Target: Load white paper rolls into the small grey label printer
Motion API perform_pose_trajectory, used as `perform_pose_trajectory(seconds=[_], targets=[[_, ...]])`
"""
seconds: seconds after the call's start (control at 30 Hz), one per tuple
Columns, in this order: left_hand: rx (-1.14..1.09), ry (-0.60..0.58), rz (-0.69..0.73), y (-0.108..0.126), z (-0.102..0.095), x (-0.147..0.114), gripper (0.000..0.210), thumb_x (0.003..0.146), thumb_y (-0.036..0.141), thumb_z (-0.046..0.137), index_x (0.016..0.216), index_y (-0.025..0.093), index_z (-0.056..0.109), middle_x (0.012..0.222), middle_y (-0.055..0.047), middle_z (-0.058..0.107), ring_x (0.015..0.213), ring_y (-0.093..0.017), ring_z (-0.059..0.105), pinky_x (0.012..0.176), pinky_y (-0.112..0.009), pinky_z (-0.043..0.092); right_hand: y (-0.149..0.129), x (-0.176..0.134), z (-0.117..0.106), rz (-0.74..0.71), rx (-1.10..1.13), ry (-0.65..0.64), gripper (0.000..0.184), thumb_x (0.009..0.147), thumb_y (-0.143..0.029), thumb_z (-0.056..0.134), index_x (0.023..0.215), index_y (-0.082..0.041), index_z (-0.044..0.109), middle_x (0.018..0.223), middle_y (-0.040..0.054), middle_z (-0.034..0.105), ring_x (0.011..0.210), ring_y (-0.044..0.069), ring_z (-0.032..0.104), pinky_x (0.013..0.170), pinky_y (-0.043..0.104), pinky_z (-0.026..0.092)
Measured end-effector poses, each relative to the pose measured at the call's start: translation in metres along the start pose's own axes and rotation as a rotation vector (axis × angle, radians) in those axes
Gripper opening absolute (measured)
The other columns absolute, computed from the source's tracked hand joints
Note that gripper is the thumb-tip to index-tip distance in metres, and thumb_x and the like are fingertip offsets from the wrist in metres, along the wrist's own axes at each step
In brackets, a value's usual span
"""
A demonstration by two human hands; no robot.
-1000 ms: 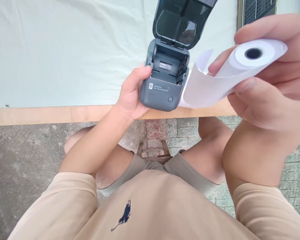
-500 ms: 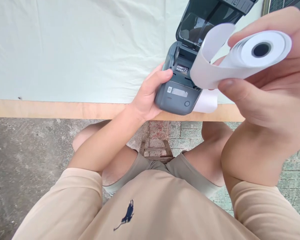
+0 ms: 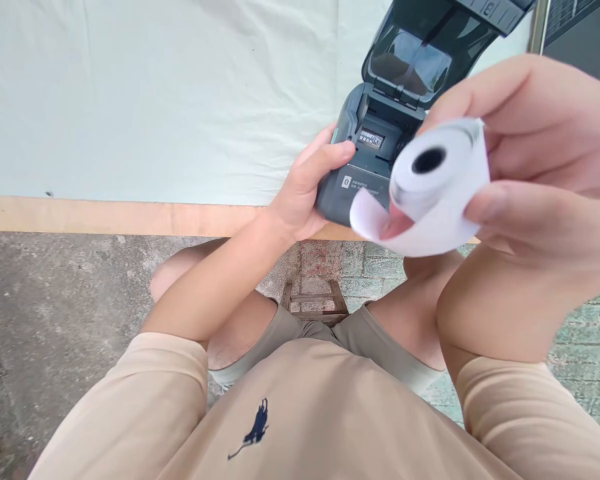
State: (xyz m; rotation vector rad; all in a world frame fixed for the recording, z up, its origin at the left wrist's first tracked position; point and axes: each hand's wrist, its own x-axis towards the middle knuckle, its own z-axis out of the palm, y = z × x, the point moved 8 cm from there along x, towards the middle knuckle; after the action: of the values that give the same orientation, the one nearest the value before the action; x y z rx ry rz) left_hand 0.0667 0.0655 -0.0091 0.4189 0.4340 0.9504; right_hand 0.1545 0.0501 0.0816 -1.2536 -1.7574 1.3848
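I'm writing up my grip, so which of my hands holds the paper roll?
Your right hand grips the white paper roll; your left hand holds the dark grey open printer.

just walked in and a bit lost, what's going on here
A person holds a small dark printer-like device in the left grip, its lid swung open. The right grip holds a white paper roll, its loose end curling free. From this view the roll overlaps part of the open bay but isn't seated in it; whether roll and device touch can't be told.
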Motion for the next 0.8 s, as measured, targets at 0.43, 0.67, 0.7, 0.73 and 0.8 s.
perform_pose_trajectory(seconds=[0.43, 0.67, 0.7, 0.73, 0.8], targets=[[0.087, 0.016, -0.005, -0.001, -0.007, -0.001, 0.016, 0.083, 0.024, 0.058, 0.099, 0.024, 0.058, 0.082, 0.003, 0.063, 0.074, -0.013, 0.064, 0.067, -0.024, 0.049, -0.005, 0.001, -0.003, -0.031, -0.826, 0.238, 0.032, 0.082, -0.019, 0.052, 0.114, -0.024, 0.048, 0.114, 0.0046, 0.057, 0.090, 0.019, 0.056, 0.077, 0.034, 0.044], [0.079, 0.045, -0.016, 0.000, -0.004, -0.004, 0.013, 0.084, 0.021, 0.056, 0.096, 0.025, 0.059, 0.083, 0.002, 0.060, 0.071, -0.011, 0.059, 0.060, -0.023, 0.047, 0.014, 0.011, -0.006, 0.124, -0.980, 0.204, 0.034, 0.083, -0.034, 0.054, 0.116, -0.024, 0.053, 0.109, 0.0063, 0.062, 0.102, 0.029, 0.053, 0.086, 0.046, 0.042], [0.055, 0.042, -0.015, 0.000, -0.004, -0.003, 0.011, 0.085, 0.022, 0.054, 0.095, 0.025, 0.059, 0.082, 0.002, 0.061, 0.071, -0.011, 0.060, 0.062, -0.024, 0.048, 0.009, 0.010, -0.007, 0.084, -0.960, 0.231, 0.033, 0.083, -0.034, 0.055, 0.114, -0.022, 0.054, 0.111, 0.0068, 0.061, 0.103, 0.028, 0.053, 0.087, 0.045, 0.043], [0.037, 0.028, -0.016, 0.000, -0.002, -0.002, 0.011, 0.086, 0.025, 0.052, 0.093, 0.023, 0.060, 0.082, 0.001, 0.062, 0.070, -0.012, 0.061, 0.063, -0.025, 0.050, 0.003, 0.009, -0.007, 0.030, -0.935, 0.264, 0.030, 0.083, -0.033, 0.056, 0.110, -0.021, 0.056, 0.110, 0.0071, 0.061, 0.102, 0.026, 0.054, 0.088, 0.043, 0.043], [0.031, -0.006, -0.031, 0.000, 0.001, -0.001, 0.019, 0.088, 0.034, 0.047, 0.090, 0.020, 0.061, 0.078, -0.001, 0.064, 0.070, -0.016, 0.065, 0.065, -0.030, 0.054, -0.009, 0.005, -0.005, -0.090, -0.885, 0.274, 0.019, 0.085, -0.034, 0.056, 0.097, -0.020, 0.060, 0.098, 0.0061, 0.063, 0.095, 0.023, 0.057, 0.085, 0.041, 0.044]])
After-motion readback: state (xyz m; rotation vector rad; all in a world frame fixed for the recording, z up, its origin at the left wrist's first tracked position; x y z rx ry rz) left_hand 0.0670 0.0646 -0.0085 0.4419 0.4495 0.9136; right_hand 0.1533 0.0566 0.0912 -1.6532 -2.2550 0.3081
